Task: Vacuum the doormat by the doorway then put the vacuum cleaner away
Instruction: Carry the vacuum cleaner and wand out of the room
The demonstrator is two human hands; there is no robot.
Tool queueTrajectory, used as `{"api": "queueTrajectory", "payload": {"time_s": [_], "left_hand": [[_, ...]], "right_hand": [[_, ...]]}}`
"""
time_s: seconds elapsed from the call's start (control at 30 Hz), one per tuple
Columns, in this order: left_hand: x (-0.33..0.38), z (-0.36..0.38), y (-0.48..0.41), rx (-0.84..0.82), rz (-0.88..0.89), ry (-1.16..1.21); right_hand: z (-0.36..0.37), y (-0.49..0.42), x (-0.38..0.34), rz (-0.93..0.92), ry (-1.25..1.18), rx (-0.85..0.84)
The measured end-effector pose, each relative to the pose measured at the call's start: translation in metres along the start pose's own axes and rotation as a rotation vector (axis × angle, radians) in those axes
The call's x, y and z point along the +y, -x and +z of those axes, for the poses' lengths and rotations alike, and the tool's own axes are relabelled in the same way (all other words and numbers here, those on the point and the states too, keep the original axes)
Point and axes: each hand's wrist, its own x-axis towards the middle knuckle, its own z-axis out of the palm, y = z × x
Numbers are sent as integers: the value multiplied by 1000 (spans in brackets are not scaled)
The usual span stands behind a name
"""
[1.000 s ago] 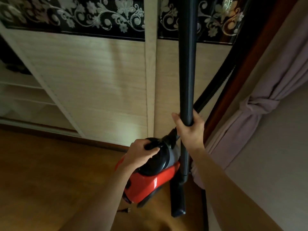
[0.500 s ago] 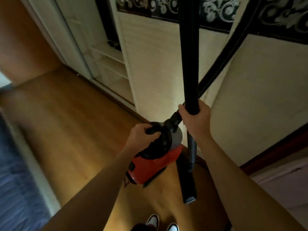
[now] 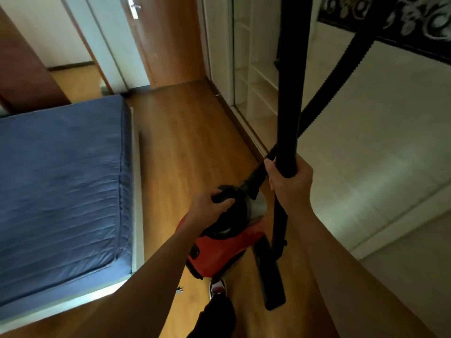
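Working this from my remote seat, the biggest thing in view is the bed point(image 3: 61, 179) with its blue cover filling the left, and opposite it the pale wardrobe point(image 3: 378, 167) on the right. That leaves a strip of wooden floor point(image 3: 185, 132) running away to the brown door point(image 3: 168, 40) at the far end. I cannot make out a doormat there from this angle. The vacuum cleaner is carried in two parts down that strip, which I judge is why both hands are in use. Its black wand point(image 3: 289, 93) stands close to upright, with its long axis running from the top of the view down through my right hand point(image 3: 292, 184). Held like that it stays narrow between bed and wardrobe. The ribbed hose point(image 3: 341, 69) loops up and away to the right. The red vacuum body point(image 3: 219, 252) hangs tilted clear of the floor, with its hose port uppermost and aimed at the wand and its rear end dropping toward my shoe point(image 3: 218, 286). The floor nozzle point(image 3: 271, 281) at the wand's lower end points down and toward me; I cannot tell if it touches the boards. My left hand point(image 3: 207, 208) has its fingers point(image 3: 216, 193) curled tight over the black carry handle point(image 3: 228, 191), taking the weight. The right hand is wrapped fully round the wand, steadying it. The plug point(image 3: 179, 290) dangles loose just beside the body.
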Motion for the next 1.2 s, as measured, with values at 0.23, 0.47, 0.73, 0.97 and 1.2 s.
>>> {"api": "queueTrajectory", "payload": {"time_s": [0.23,0.47,0.73,0.97,1.2], "left_hand": [[-32,-45,-56,99,-66,103],[-68,-97,-169,157,-95,108],[-79,-166,-290,156,-91,123],[-86,-210,-388,215,-73,76],[-90,-235,-496,263,-127,129]], "right_hand": [[80,-51,25,3,-36,-145],[172,-145,75,6,28,-216],[283,-249,108,-6,77,-250],[351,-329,137,3,49,-272],[404,-429,185,14,32,-277]]}}
